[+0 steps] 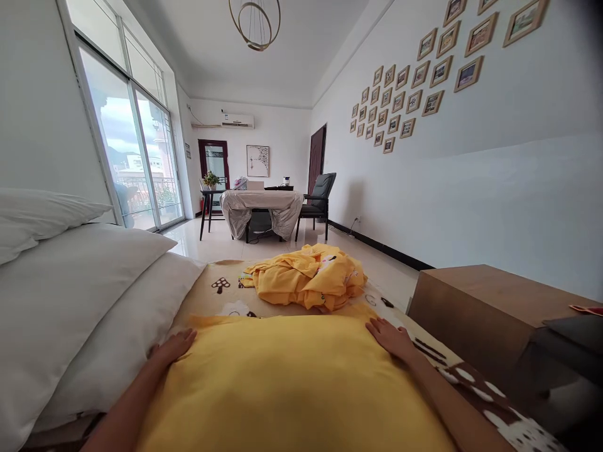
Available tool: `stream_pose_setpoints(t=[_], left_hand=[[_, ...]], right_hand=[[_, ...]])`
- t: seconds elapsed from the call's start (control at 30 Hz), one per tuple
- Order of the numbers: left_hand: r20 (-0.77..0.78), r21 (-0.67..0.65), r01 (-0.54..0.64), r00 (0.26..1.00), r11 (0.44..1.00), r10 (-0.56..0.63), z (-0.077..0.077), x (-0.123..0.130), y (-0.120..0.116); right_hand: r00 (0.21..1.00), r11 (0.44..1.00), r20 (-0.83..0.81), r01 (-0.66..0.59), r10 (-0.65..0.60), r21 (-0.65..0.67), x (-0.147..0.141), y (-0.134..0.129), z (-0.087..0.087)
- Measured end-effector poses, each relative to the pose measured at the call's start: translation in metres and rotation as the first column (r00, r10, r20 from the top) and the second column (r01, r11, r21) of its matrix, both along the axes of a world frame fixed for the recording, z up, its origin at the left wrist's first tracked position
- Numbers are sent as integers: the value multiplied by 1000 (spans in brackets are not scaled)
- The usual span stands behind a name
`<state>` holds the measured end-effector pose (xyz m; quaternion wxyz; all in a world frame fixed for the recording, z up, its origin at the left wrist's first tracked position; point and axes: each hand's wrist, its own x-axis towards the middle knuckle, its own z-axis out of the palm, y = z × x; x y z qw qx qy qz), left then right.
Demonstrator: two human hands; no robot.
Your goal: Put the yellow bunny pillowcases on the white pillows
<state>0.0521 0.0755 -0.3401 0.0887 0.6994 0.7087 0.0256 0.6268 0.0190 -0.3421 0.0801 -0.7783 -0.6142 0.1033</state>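
Note:
A plump yellow pillow (292, 383) fills the near middle of the view, on a patterned blanket. My left hand (175, 346) rests at its far left corner, fingers stretched forward along the edge, some of them partly hidden. At the far right corner lies my right hand (391, 337), its fingers extended and touching the yellow fabric. Just beyond the pillow is a crumpled heap of yellow cloth (306, 279) with small printed figures.
White pillows (89, 289) are stacked to the left on the patterned blanket (219, 304). A large brown box (475, 307) stands at the right. Farther off are a covered table (261, 199), a black chair (320, 194) and sliding glass doors (127, 138).

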Motion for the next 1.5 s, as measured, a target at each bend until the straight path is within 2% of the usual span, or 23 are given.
stream_pose_setpoints(t=[0.07, 0.13, 0.2, 0.27, 0.33, 0.37, 0.43, 0.57, 0.67, 0.77, 0.87, 1.0, 1.07, 1.1, 1.17, 1.2, 1.23, 1.27, 1.33, 1.37, 1.4, 1.43, 1.5], left_hand=[[16, -18, 5, 1000, 1000, -4, 15, 7, -11], [56, -9, 78, 995, 997, -78, 35, 32, -28], [126, 26, 247, 961, 969, -248, 55, 72, -51], [231, 103, 480, 840, 871, -491, 68, 114, -78], [220, 132, 649, 718, 749, -660, 70, 145, -102], [203, 158, 685, 683, 712, -702, 67, 154, -111], [178, 198, 695, 668, 691, -723, 55, 156, -121], [141, 245, 611, 746, 753, -651, 26, 117, -116], [82, 305, 544, 803, 782, -590, 4, 76, -111], [-1, 413, 478, 851, 775, -525, -19, 38, -112], [-32, 472, 428, 882, 771, -470, -41, 2, -120], [57, 502, 308, 921, 808, -386, -68, -46, -141], [91, 525, 237, 939, 818, -330, -69, -62, -155], [81, 556, 218, 946, 802, -314, -65, -63, -163], [6, 646, 238, 949, 725, -317, -44, -48, -180], [-75, 679, 316, 928, 663, -365, -29, -31, -188], [-138, 683, 393, 897, 616, -419, -13, -9, -196], [-223, 649, 528, 821, 548, -526, 2, 17, -203], [-364, 631, 673, 697, 387, -618, 24, 71, -213], [-425, 606, 721, 651, 337, -629, 28, 94, -216], [-483, 621, 742, 616, 254, -622, 28, 114, -217], [-534, 605, 767, 591, 215, -604, 25, 127, -216], [-599, 579, 797, 559, 172, -573, 12, 139, -214]], right_hand=[[1000, 1000, -6, -2, 2, 22, -16, -10, 9], [997, 996, -30, -71, 72, 58, -47, -26, 22], [971, 969, -67, -220, 228, 110, -88, -48, 37], [874, 878, -137, -439, 467, 189, -130, -71, 51], [785, 801, -173, -558, 594, 216, -158, -88, 56], [772, 791, -181, -574, 609, 214, -164, -93, 54], [809, 821, -162, -535, 566, 197, -160, -96, 44], [933, 919, -45, -341, 356, 198, -106, -94, 8], [969, 945, -35, -231, 245, 231, -64, -102, -15], [985, 956, -91, -116, 145, 268, -33, -120, -32], [984, 951, -159, -27, 79, 307, -8, -138, -45], [988, 906, -135, -17, 81, 424, 16, -164, -54], [996, 876, -83, 2, 44, 483, 14, -178, -50], [999, 855, -46, -1, 29, 519, 7, -185, -45], [996, 793, 68, -88, 58, 602, -23, -197, -31], [980, 747, 156, -197, 126, 635, -44, -202, -23], [937, 693, 267, -346, 224, 632, -69, -204, -15], [867, 609, 388, -497, 314, 618, -95, -205, -7], [711, 463, 551, -703, 438, 539, -144, -202, 3], [647, 413, 610, -762, 457, 499, -164, -199, 5], [612, 386, 643, -790, 460, 476, -180, -195, 5], [593, 381, 656, -804, 466, 456, -190, -192, 3], [604, 421, 636, -795, 480, 437, -195, -187, -4]])
